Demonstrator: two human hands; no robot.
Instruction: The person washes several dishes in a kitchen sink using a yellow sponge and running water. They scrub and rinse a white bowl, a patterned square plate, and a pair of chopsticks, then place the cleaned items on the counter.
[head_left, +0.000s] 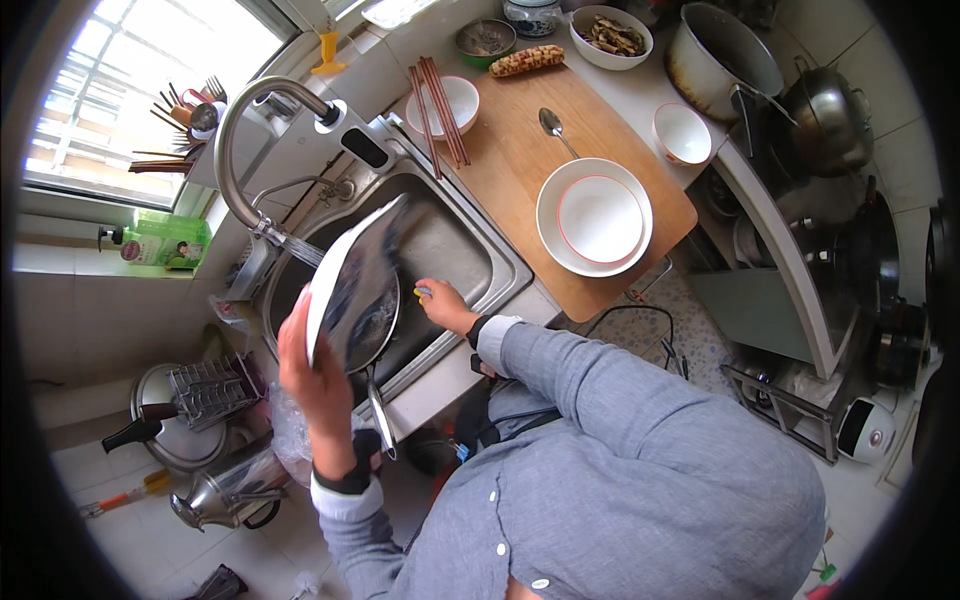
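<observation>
My left hand (311, 382) grips the edge of a large white plate (334, 259), tilted steeply over the sink (450, 244). Water runs from the curved faucet (238, 124) onto the plate's upper side. Over the basin, my right hand (444, 304) is closed on a small yellow thing, mostly hidden in the fingers. A pan (381, 330) with a metal handle rests in the sink behind the plate, its handle reaching over the front edge. Just right of the sink, a white bowl (551, 225) with a smaller red-rimmed bowl (600, 219) inside stands on a wooden cutting board (510, 142).
Chopsticks (442, 112) lie across a bowl (465, 97) at the sink's back corner. A spoon (551, 121) and a corn cob (526, 60) are on the board. A large pot (686, 75) stands back right. A green soap bottle (169, 241) stands left, below the window.
</observation>
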